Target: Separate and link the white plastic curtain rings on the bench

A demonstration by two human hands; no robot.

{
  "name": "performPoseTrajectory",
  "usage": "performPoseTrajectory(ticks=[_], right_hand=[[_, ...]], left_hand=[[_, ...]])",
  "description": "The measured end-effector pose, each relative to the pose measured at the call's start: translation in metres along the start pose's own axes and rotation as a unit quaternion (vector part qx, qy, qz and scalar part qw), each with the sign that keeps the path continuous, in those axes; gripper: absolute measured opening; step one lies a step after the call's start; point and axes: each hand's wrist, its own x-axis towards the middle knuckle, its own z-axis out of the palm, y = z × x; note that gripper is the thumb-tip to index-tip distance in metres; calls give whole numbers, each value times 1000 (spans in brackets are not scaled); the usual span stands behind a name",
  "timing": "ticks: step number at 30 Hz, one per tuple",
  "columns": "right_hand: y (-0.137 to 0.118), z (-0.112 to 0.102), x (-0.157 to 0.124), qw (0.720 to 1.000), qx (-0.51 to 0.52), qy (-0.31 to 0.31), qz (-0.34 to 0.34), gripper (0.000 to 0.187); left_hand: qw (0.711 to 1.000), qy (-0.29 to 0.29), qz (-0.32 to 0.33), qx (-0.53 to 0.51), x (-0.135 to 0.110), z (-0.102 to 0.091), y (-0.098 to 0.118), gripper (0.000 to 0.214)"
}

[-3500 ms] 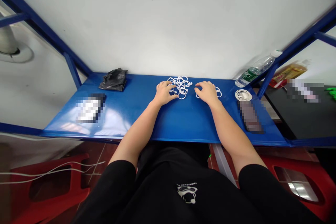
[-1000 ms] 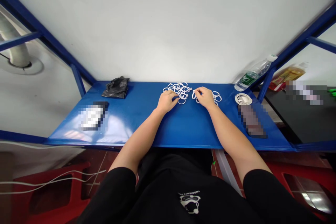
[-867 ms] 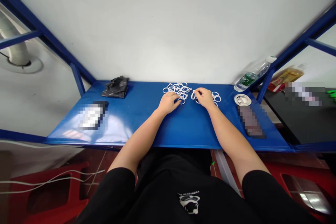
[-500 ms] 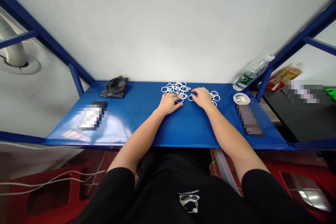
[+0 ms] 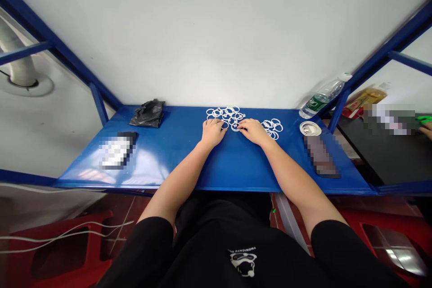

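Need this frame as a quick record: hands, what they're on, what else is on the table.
left hand: flat, fingertips at near edge of the white plastic rings
right hand: fingertips on those rings, grip unclear
beside right hand: smaller ring cluster
surface: blue table
also there: black plastic bag, plastic water bottle, white coil
far right: another person's hand

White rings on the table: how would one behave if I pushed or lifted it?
The white rings look thin and light, so probably lift easily. They seem stiff. Overlapping in a heap, one may drag neighbours when pushed.
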Motion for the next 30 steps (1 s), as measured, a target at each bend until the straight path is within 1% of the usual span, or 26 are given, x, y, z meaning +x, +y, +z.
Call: performPoseTrajectory(ticks=[4,8,10,14,16,18,22,25,27,30], right_hand=[[0,-2,1,1000,12,28,-7,24],[-3,-3,0,999,23,49,-5,23],[-5,-3,0,999,22,42,-1,23],[-5,-2,0,1000,1,10,-6,22],[-6,-3,1,1000,-5,17,-9,22],[-7,-4,1,999,1,38,-17,22],[-15,-5,1,996,28,62,-59,19],[-22,-4,1,993,38,57,-92,19],[-25,-5,0,993,37,42,-109,22],[-28,-7,0,992,32,25,-119,23]], left_hand=[[1000,22,-3,-20,1,1,-2,20],[998,33,-32,-39,1,0,0,36],[998,34,-35,-40,2,0,1,39],[998,20,-21,-48,3,-5,5,33],[998,10,-9,-57,3,-9,8,29],[998,6,14,-66,4,-13,11,28],[991,25,82,-99,6,-22,17,31],[983,14,123,-134,7,-26,21,34],[979,2,131,-157,7,-26,21,33],[975,-5,131,-177,6,-24,19,26]])
